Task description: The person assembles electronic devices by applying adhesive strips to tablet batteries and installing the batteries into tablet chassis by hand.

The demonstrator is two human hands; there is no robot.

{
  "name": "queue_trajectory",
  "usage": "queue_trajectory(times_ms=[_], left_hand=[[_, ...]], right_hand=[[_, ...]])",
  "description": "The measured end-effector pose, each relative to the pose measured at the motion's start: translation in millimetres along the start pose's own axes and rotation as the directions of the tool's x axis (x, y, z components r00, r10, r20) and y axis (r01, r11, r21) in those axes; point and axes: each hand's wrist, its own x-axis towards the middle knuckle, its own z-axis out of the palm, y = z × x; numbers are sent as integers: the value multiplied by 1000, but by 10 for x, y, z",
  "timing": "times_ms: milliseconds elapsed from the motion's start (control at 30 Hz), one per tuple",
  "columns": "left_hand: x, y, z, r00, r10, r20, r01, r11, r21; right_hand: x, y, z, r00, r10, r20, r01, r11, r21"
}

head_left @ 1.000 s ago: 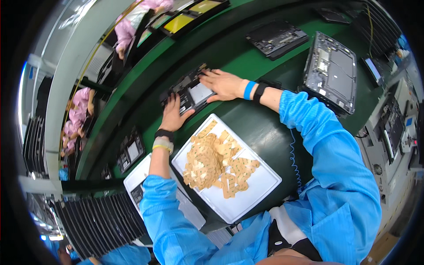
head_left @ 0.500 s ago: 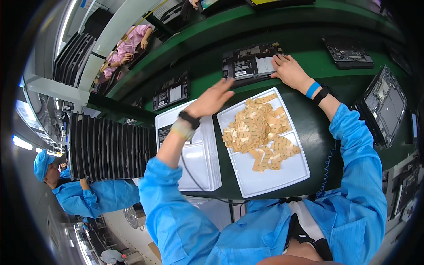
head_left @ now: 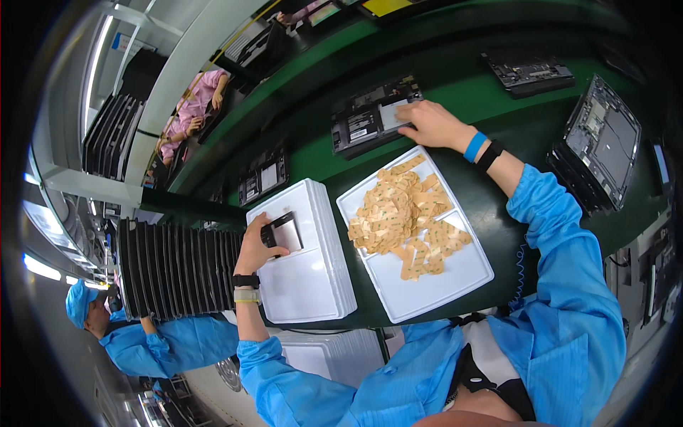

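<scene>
My left hand (head_left: 257, 246) is closed on a flat black battery (head_left: 287, 233) with a silvery middle, thumb and fingers at its edges, over the top white tray (head_left: 316, 277) of a stack. My right hand (head_left: 435, 125) lies on an opened device chassis (head_left: 348, 146) with bare electronics, its stretched fingers touching the white panel (head_left: 391, 115) beside a labelled black part. Some of its fingertips are hard to make out. Nearer to me, a white tray (head_left: 398, 302) carries a heap of tan adhesive pieces (head_left: 391, 213) with small printed marks.
More opened chassis lie on the green bench (head_left: 455, 92): one unit (head_left: 263, 174) to the left, another (head_left: 530, 70) to the right. A tilted stack of device housings (head_left: 601, 142) stands at the far right. Black panels (head_left: 178, 270) stand in a row at left, near a blue-clothed co-worker (head_left: 167, 345).
My left hand has moved from beside the chassis down to the left tray and closed on the battery there. My right hand stays at the chassis's white panel. The whole view has shifted slightly.
</scene>
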Motion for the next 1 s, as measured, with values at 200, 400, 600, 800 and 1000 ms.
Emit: queue_trajectory(times_ms=[200, 400, 600, 800, 1000], left_hand=[[163, 285, -35, 950, -127, -287, 72, 979, -193], [818, 1558, -45, 890, 129, -436, -370, 763, -529], [1403, 2433, 181, 878, 204, -433, -476, 470, -743], [1669, 2707, 342, 866, 165, -473, -497, 398, -771], [1809, 2567, 506, 893, 76, -443, -448, 242, -861]], right_hand=[[-50, -472, -205, 968, -145, -204, 195, 947, 254], [-186, -927, -508, 990, 23, -137, 114, 435, 893], [-274, -799, -835, 952, 158, -264, 221, 242, 945], [-259, -575, -870, 929, 289, -232, 170, 225, 959], [-75, -359, -566, 924, 307, -228, 209, 95, 973]])
